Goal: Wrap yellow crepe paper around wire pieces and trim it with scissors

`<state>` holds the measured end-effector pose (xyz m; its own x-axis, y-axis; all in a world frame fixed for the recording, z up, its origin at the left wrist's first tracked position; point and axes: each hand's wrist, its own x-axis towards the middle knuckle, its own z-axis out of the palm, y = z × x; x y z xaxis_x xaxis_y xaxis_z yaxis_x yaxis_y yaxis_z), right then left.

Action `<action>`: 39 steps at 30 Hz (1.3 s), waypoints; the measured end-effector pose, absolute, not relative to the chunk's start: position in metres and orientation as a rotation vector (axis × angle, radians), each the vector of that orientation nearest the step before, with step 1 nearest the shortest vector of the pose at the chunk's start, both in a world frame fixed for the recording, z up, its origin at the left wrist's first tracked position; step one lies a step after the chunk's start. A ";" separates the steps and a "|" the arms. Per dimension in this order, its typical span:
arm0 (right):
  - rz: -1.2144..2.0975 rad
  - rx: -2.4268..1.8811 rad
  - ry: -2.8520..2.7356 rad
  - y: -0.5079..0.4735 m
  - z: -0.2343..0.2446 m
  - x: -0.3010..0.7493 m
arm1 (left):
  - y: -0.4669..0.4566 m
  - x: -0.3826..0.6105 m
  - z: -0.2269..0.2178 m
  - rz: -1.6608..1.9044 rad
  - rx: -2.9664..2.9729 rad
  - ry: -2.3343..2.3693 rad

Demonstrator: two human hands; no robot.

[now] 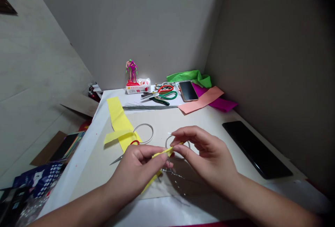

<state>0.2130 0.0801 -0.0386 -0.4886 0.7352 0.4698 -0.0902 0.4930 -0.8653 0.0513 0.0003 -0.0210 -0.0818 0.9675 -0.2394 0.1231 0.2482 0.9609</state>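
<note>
My left hand pinches a narrow yellow paper strip against a thin wire ring. My right hand is closed too, its thumb and fingers gripping the far end of the same strip at the ring. Both hands hover just above the white table near its front. A second wire ring lies left of them beside wider yellow paper pieces. Small red-handled scissors lie partly under my left hand.
At the back lie red and green scissors, a bundle of thin wires, a phone, green, magenta and salmon paper, a white box with a small figure. A black tablet lies right. Walls close in behind and right.
</note>
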 end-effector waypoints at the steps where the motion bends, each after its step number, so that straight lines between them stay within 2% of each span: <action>1: 1.106 -0.560 -1.797 0.080 -0.040 0.212 | 0.001 0.051 -0.021 1.013 1.068 1.450; 14: 1.199 -0.584 -1.921 0.081 -0.037 0.210 | 0.002 0.054 -0.016 1.026 1.121 1.601; 28: 1.281 -0.503 -1.981 0.075 -0.032 0.216 | 0.002 0.044 -0.014 1.013 1.009 1.383; 39: 0.915 -0.211 -2.063 0.078 -0.042 0.214 | 0.001 0.044 -0.008 1.015 0.908 1.324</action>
<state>0.2138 0.0782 -0.0419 -0.6271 0.4486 0.6368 -0.1710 0.7183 -0.6744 0.0436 0.0009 -0.0078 -0.0202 0.9466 -0.3217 -0.0649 0.3199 0.9452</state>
